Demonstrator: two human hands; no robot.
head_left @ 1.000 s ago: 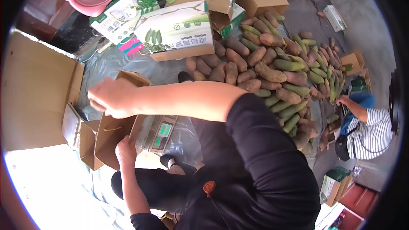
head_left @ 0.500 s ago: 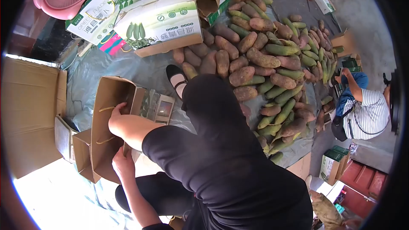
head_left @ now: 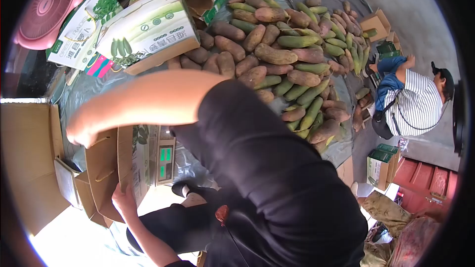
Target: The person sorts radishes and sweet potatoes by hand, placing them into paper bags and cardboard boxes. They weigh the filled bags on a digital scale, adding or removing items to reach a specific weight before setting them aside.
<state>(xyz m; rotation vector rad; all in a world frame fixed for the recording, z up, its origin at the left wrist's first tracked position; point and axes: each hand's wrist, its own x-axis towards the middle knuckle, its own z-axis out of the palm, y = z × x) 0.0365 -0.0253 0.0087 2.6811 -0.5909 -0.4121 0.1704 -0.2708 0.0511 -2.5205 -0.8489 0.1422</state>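
An open cardboard box (head_left: 101,168) with yellow cord handles stands in front of me, its brown inner side showing. My left hand (head_left: 124,200) is closed on the lower edge of this box, fingers against the cardboard. Over the box's far upper corner, my right hand (head_left: 81,134) is bent downward; its fingers are blurred, and whether they grip the edge does not show. Beside the box is a scale (head_left: 165,160) with lit green digits. A printed side of the box, with leaf pictures, faces the scale.
A large pile of green and reddish-brown radishes (head_left: 277,57) lies on plastic sheeting. Printed radish cartons (head_left: 148,29) and a pink fan (head_left: 52,5) are at upper left. A large cardboard sheet (head_left: 29,163) stands at left. A person in a striped shirt (head_left: 415,104) is at right.
My right hand has moved from inside the box up and left to its far corner. My left hand has shifted slightly left and down along the edge. The scale's green digits now show.
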